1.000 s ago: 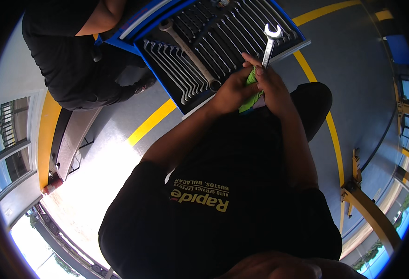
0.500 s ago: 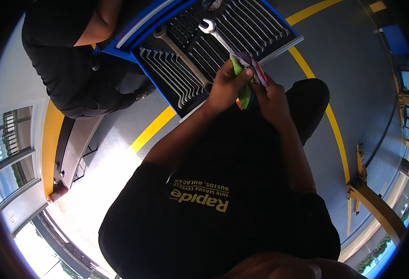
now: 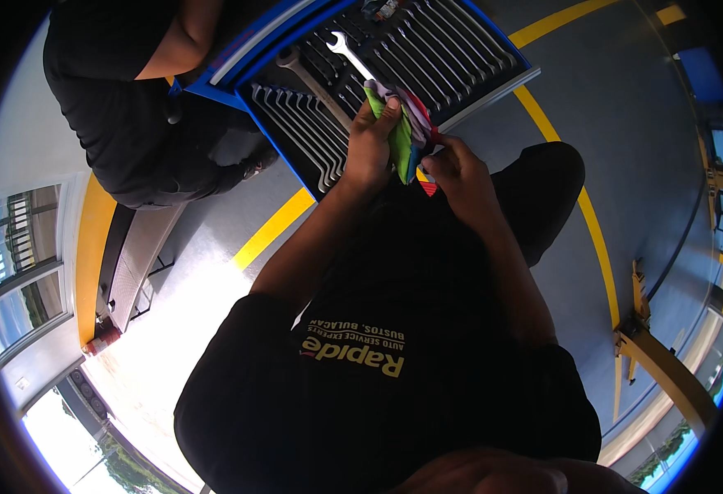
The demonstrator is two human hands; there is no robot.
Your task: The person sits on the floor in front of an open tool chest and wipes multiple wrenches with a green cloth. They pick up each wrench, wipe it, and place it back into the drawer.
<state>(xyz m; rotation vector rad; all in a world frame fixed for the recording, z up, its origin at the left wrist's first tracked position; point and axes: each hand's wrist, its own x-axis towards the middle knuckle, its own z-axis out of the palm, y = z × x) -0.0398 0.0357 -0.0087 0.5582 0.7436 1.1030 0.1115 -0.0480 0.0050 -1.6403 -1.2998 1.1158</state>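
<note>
Multicolored cloth [image 3: 402,136] is covering the handle of the silver open-end wrench [image 3: 353,58], so its lower end isn't showing. L hand [image 3: 369,152] is wrapping the cloth, most fingers hiding behind it. R hand's [image 3: 457,171] fingertips are partly hiding at the cloth's edge; can't tell if they're gripping or just touching. Lg. dull wrench [image 3: 318,89] is losing its lower end behind L hand. Frame's top edge is cutting off tool drawer [image 3: 501,92] &, upper L, co-worker [image 3: 123,123]. Sm. obj. [image 3: 380,8], top ctr., is showing too little to ID.
</note>
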